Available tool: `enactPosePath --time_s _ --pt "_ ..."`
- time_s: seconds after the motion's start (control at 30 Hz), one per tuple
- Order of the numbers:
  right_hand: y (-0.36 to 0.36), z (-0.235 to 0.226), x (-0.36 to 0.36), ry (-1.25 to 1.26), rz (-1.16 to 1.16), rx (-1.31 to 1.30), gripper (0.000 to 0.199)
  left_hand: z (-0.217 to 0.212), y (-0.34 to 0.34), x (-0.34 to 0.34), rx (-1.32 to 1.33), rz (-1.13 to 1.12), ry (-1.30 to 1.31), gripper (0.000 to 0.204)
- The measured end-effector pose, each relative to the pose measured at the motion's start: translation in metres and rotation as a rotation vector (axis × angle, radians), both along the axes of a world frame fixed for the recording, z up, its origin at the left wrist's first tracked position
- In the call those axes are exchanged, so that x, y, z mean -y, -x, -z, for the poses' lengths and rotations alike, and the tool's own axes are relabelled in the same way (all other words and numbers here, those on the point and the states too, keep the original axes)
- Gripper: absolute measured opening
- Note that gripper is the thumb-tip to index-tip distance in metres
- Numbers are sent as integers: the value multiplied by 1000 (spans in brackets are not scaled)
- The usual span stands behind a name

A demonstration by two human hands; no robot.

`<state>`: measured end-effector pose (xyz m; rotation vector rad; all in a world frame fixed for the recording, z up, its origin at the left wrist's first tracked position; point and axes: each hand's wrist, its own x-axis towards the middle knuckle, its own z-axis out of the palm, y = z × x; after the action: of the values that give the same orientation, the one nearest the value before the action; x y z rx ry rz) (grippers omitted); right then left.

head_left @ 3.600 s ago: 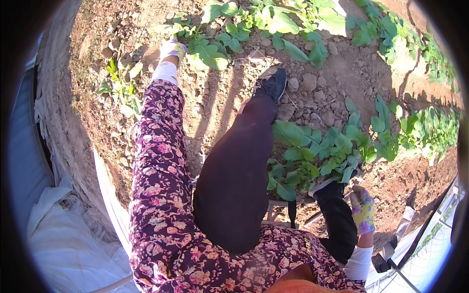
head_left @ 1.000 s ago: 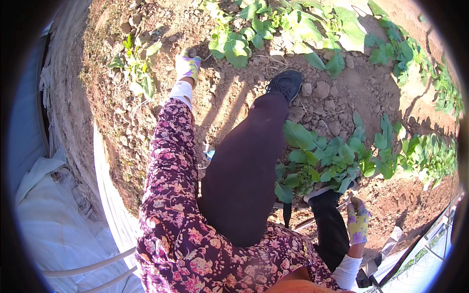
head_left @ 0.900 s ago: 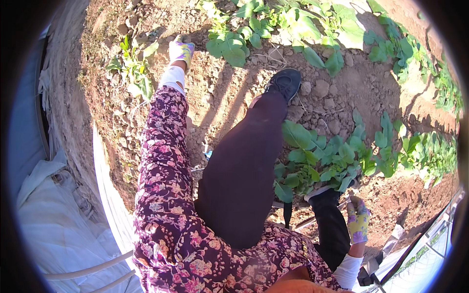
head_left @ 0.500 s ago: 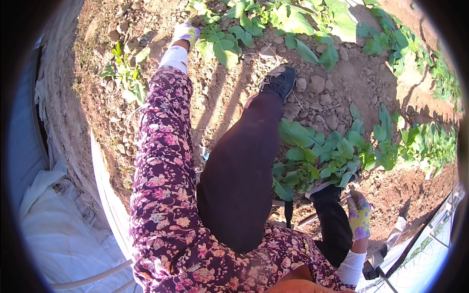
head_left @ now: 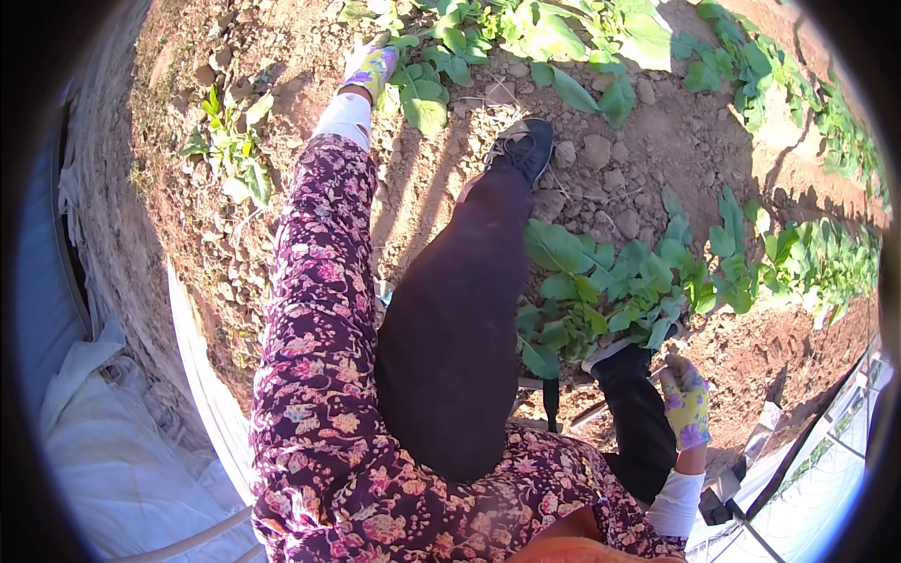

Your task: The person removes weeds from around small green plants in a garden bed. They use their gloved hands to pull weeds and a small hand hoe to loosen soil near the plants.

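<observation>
Relative to the dark shoe (head_left: 523, 150), the left gloved hand (head_left: 372, 70) has been shifted rightward since the frame half a second ago, and its gap to the far greens (head_left: 424, 101) has been narrowed. By this shift the leaves at the left end of that row, rather than the soil beside them, are judged to be within reach.

In the left grip the fingertips are turned from view; whether anything is held, or a leaf touched, cannot be told. The right gloved hand (head_left: 687, 402), to the near right of the shoe, is held with curled fingers by the black-trousered lower leg (head_left: 638, 413). A thin rod (head_left: 591, 413) is seen across that leg; whether it is held in the right grip cannot be told.

Beyond the shoe, the far greens are spread from its left to its right. The near greens (head_left: 619, 291) are set to its near right, and a small leafy clump (head_left: 235, 150) well to its left. Room for moving is offered by cloddy soil (head_left: 404, 164) left of the shoe, edged farther out, on the near left, by white sheeting (head_left: 141, 441).
</observation>
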<state>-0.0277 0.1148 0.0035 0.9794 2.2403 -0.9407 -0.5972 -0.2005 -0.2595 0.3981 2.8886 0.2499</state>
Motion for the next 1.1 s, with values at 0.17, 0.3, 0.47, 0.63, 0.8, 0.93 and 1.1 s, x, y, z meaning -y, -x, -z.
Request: enactPosePath --time_s 0.17,0.3,0.47,0.63,0.8,0.93,1.1 --pt "-5 0 -2 26 97 -37 25 -11 -16 -1 196 -62 -135 52" --pt "-12 4 -3 40 161 -52 23 -19 -35 -12 122 -99 94 46" --pt "-9 -4 -4 -13 121 -40 23 -64 -43 -35 402 101 294 51" --pt "-10 -6 -8 -46 61 -49 23 -24 -44 -2 -163 61 -56 54" --pt "-9 -15 -2 -54 100 -26 26 -48 -92 43 -402 -117 -99 63" --pt "-12 -22 12 11 133 4 26 -53 -149 80 -334 -410 -60 68" --pt "-19 -15 12 14 93 -44 27 -48 -168 122 -189 -533 11 69"
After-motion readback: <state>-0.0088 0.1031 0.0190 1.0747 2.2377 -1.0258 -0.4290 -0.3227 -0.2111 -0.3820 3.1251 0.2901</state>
